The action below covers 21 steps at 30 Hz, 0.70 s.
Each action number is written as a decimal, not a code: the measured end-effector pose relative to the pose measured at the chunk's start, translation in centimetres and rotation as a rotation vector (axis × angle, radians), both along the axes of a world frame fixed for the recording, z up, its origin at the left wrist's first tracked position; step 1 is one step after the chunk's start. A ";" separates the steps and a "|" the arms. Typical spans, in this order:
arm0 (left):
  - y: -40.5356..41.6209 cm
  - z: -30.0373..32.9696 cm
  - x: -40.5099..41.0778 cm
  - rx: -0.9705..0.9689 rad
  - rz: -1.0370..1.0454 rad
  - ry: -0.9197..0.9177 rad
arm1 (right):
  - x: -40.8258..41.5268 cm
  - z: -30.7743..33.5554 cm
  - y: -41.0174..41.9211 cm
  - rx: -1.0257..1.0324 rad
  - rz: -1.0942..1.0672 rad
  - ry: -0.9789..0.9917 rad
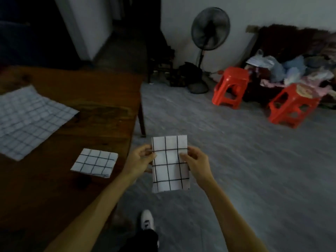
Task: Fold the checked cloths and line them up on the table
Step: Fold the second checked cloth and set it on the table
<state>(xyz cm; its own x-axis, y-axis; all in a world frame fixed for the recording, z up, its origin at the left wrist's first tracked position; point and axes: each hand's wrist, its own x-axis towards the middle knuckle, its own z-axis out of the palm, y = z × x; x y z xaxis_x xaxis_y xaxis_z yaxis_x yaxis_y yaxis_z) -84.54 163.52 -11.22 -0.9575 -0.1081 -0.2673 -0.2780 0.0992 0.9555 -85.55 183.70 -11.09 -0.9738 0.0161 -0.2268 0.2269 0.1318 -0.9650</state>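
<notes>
Beside wooden table (101, 91), hands-held unlabelled folded cloth (170, 163)

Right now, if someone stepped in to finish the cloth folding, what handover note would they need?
Left hand and right hand pinch the side edges of a folded checked cloth, held in the air past the table's edge.
Done: one folded square cloth lies on the wooden table.
Left: set the held cloth beside it, then fold the unfolded checked cloth lying further along the table.
</notes>
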 end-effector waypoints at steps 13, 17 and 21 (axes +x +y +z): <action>-9.9 -6.9 -12.8 0.083 0.457 0.001 | -20.6 -1.5 -11.9 0.230 0.396 -0.070; -12.6 -7.0 -14.7 0.119 0.610 -0.021 | -25.3 -2.9 -16.6 0.273 0.501 -0.086; -15.3 -8.1 -15.4 0.084 0.734 -0.070 | -28.4 -5.1 -21.2 0.329 0.680 -0.144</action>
<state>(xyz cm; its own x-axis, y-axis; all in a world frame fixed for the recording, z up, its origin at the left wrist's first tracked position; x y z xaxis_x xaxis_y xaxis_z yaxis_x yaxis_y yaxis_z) -99.92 148.24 -19.29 -0.6272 -0.6904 -0.3604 -0.3050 -0.2081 0.9293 -113.94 162.53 -16.20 -0.7549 -0.4866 -0.4397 0.1139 0.5629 -0.8186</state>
